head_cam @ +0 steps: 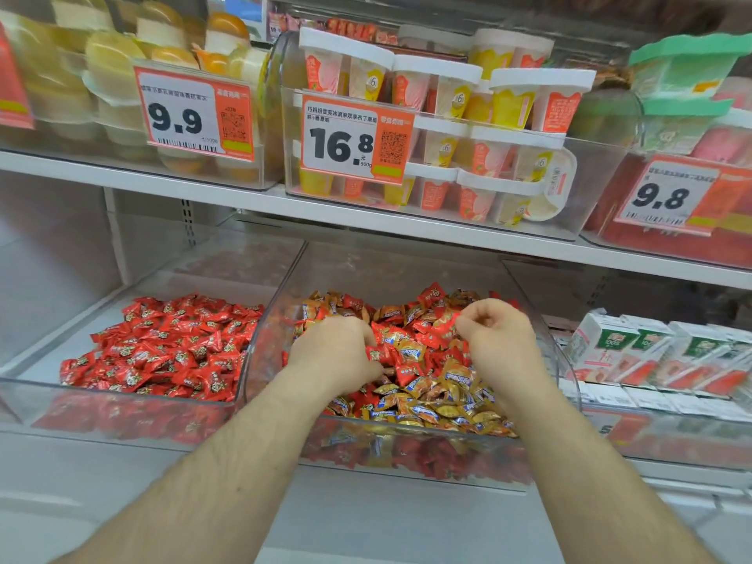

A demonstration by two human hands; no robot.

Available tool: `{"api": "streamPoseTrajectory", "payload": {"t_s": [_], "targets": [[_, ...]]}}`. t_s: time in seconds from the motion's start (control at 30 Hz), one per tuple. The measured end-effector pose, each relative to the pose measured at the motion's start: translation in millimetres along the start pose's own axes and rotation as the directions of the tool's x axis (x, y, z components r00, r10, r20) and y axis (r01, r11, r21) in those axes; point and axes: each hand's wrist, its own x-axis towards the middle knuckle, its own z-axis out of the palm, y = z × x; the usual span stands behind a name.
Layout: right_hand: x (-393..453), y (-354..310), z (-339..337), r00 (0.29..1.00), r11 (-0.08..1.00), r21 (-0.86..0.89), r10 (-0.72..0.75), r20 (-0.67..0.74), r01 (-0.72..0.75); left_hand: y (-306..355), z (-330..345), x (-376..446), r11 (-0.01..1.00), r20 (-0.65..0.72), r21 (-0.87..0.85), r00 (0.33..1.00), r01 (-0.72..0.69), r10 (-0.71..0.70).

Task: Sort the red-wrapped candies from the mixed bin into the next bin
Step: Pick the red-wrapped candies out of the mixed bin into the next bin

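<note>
While both bare forearms reach into the clear plastic mixed bin (268, 319) of red and gold wrapped candies (423, 372), the left hand (337, 354) lies knuckles-up on the pile, fingers curled down among red-wrapped candies; whether it grips one I cannot tell. The right hand (498, 339) hovers over the bin's right side with fingers loosely curled, nothing visibly held. Left of this bin, touching it, sits the clear bin of red candies (162, 348).

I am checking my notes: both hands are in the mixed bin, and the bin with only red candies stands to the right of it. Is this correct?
Not quite. In the head view the red-only bin stands to the left of the mixed bin, not the right. Both the left hand and the right hand are indeed in the mixed bin.
</note>
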Motion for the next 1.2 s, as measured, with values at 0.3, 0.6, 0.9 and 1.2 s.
{"api": "streamPoseTrajectory", "payload": {"t_s": [0.3, 0.6, 0.9, 1.2], "targets": [[-26, -26, -6, 0.872, 0.635, 0.601, 0.393, 0.290, -0.486, -10, -49, -22, 0.151, 0.225, -0.960, 0.971, 0.235, -0.081], [-49, -90, 64, 0.749, 0.695, 0.391, 0.326, 0.577, -0.603, -94, -99, -45, -0.104, 0.300, -0.954, 0.917, 0.282, -0.263], [-50, -148, 174, 0.755, 0.831, 0.231, 0.297, 0.584, -0.506, -176, -96, -42, 0.451, -0.025, -0.856, 0.853, 0.251, -0.521], [-44, -160, 218, 0.671, 0.815, -0.439, 0.086, 0.736, 0.378, -222, -90, -46, 0.917, -0.153, -0.203, 0.914, 0.344, -0.377]]}}
